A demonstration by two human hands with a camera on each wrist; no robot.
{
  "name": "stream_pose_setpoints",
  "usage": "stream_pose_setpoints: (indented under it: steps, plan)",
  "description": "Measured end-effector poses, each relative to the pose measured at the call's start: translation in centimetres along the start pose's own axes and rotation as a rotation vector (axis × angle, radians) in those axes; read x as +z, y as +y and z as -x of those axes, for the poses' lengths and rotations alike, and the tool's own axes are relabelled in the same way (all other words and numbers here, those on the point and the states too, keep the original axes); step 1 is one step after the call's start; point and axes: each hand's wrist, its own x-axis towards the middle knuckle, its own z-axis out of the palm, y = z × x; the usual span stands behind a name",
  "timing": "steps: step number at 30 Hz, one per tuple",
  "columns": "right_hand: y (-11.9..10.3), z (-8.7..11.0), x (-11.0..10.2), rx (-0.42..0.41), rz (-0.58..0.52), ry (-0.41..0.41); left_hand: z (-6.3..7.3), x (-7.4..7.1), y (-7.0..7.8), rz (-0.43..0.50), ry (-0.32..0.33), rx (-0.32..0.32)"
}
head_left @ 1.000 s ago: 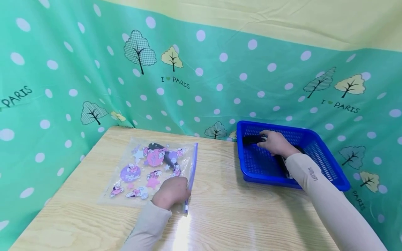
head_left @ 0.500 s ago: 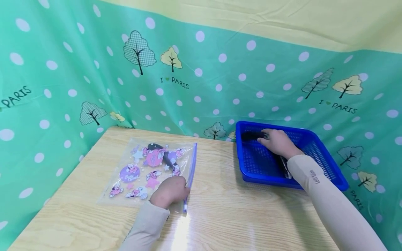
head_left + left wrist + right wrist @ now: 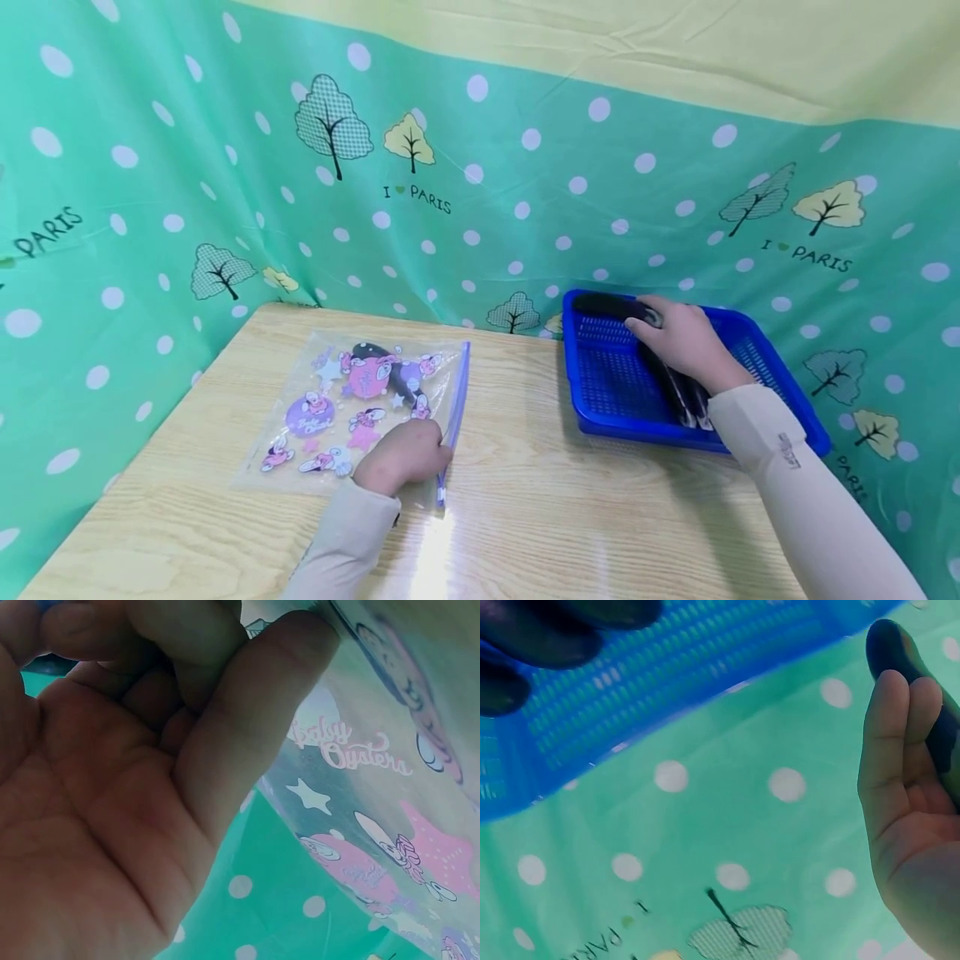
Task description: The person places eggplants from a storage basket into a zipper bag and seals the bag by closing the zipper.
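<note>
My left hand (image 3: 405, 457) grips the zip edge of a clear zipper bag (image 3: 300, 454) that has pink and purple cartoon prints. In the left wrist view its curled fingers (image 3: 255, 727) meet the plastic. A dark, elongated thing (image 3: 408, 387) shows through the bag. At the blue basket (image 3: 600, 417), my right hand (image 3: 686, 342) holds a long, glossy, dark eggplant (image 3: 607, 305) crosswise at the basket's back left, partly hidden by the palm. Under that hand lie similar dark eggplants (image 3: 667, 387), their rounded ends (image 3: 547, 634) appearing in the right wrist view.
Both bag and basket stand on a light wooden table (image 3: 517, 500), the basket at its right side. A green dotted curtain (image 3: 480, 217) hangs behind and to the left. Table surface shows between bag and basket.
The right hand has lifted slightly toward the basket's back rim, raising the dark eggplant with it. More of the eggplants beneath now shows. The left hand stays on the bag's edge.
</note>
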Motion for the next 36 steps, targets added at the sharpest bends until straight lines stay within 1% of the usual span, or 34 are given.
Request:
stream_pose_setpoints:
  steps: [3, 7, 11, 15, 16, 18, 21, 24, 27, 32, 35, 36]
  plan:
    - [-1.1, 1.4, -0.1, 0.003, -0.016, 0.008, 0.0, 0.0, 0.0, 0.009, -0.003, -0.002]
    - [-2.9, 3.3, 0.5, -0.042, -0.063, 0.02, 0.0, 0.0, 0.0, 0.029, -0.012, -0.009]
    - [-4.5, 5.1, 2.2, -0.13, -0.11, 0.03, 0.1, 0.0, -0.3, 0.041, -0.031, 0.005]
    - [-6.2, 6.6, 4.5, -0.216, -0.169, 0.009, 0.1, -0.1, -0.5, 0.043, -0.048, 0.034]
    - [-6.6, 7.0, 5.1, -0.241, -0.183, -0.002, 0.1, -0.2, -0.6, 0.046, -0.053, 0.038]
    - [-7.4, 7.6, 6.5, -0.274, -0.227, -0.051, 0.1, -0.2, -0.6, 0.054, -0.063, 0.039]
    - [-8.3, 8.2, 8.6, -0.319, -0.253, -0.118, 0.2, -0.3, -0.6, 0.061, -0.073, 0.038]
    - [-9.1, 8.4, 10.6, -0.316, -0.263, -0.173, 0.2, -0.3, -0.7, 0.069, -0.08, 0.034]
    - [-9.6, 8.3, 12.2, -0.295, -0.273, -0.179, 0.2, -0.3, -0.7, 0.076, -0.085, 0.034]
    - [-10.2, 7.8, 14.3, -0.276, -0.301, -0.159, 0.2, -0.4, -0.6, 0.068, -0.077, 0.04]
    - [-10.4, 7.3, 15.2, -0.253, -0.331, -0.172, 0.2, -0.4, -0.6, 0.065, -0.068, 0.043]
    - [-10.4, 7.1, 15.5, -0.241, -0.356, -0.189, 0.2, -0.5, -0.6, 0.067, -0.067, 0.043]
